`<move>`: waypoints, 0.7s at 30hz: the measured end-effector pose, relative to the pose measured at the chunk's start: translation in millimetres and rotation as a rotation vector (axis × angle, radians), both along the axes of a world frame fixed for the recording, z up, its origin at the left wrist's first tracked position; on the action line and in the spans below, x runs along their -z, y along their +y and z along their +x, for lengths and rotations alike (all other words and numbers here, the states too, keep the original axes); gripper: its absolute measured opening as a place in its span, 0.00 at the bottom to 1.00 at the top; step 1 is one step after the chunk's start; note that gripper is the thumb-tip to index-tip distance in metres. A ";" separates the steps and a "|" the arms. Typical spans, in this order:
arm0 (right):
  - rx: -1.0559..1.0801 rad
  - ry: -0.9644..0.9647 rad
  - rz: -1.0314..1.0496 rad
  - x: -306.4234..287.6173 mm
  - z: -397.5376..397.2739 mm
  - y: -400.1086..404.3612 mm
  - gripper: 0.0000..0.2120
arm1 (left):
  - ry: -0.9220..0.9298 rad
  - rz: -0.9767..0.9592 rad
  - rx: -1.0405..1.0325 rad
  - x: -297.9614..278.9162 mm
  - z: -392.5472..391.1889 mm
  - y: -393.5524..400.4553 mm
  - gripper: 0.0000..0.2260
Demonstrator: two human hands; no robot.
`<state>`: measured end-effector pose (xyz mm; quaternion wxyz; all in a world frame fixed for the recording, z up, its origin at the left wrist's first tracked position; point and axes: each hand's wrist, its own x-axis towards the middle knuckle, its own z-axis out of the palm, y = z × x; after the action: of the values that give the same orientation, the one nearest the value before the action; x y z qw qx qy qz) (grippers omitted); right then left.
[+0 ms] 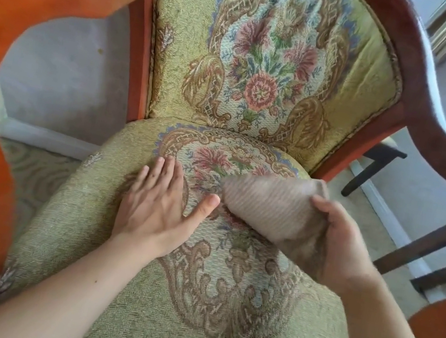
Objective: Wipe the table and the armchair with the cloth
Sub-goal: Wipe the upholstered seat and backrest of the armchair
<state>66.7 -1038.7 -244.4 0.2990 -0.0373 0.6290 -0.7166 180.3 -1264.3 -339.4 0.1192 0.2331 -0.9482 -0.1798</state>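
Cloth [271, 207]: a beige ribbed piece, bunched in the right hand [345, 244] and raised over the right half of the seat [135, 287]; its free end points left toward the left hand's thumb, near it but apart.
Right hand: fingers curled tight round the cloth, thumb on top; part of the cloth hangs under the palm.
Left hand [156, 204]: flat and spread, fingers straight, holding nothing, palm down on the seat left of the cloth.
Armchair: green-gold tapestry with floral medallions on the seat and on the backrest [263, 65]; orange-brown wooden frame.
Left armrest [14, 42]: close to the lens, blurred, its top and front cut off by the frame edge.
Right armrest [440, 112]: darker in shade, curving out of view at the right edge.
Hard to tell: whether the cloth touches the seat, since its underside is hidden; the cloth's edge is smeared by blur; the front edge of the seat is cut off at the bottom.
Room: pale carpet [37, 166] under the chair, grey wall [62, 75] and white skirting behind it, dark wooden legs [423, 240] of other furniture at the right.
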 end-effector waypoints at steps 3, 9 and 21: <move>0.444 0.119 0.121 -29.0 -15.4 18.3 0.07 | -0.020 -0.019 -0.012 0.2 -1.2 1.8 0.51; 0.732 0.379 0.232 -53.2 -45.8 25.2 0.12 | -0.041 -0.088 -0.024 -0.3 -3.3 0.7 0.55; -0.001 0.709 1.098 52.5 -98.2 -78.2 0.29 | -0.037 -0.071 -0.046 -3.9 -6.1 4.3 0.56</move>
<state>-31.6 -1116.9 -296.9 0.0495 -0.1137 0.9640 -0.2353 174.2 -1260.0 -335.6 0.1138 0.2535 -0.9505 -0.1388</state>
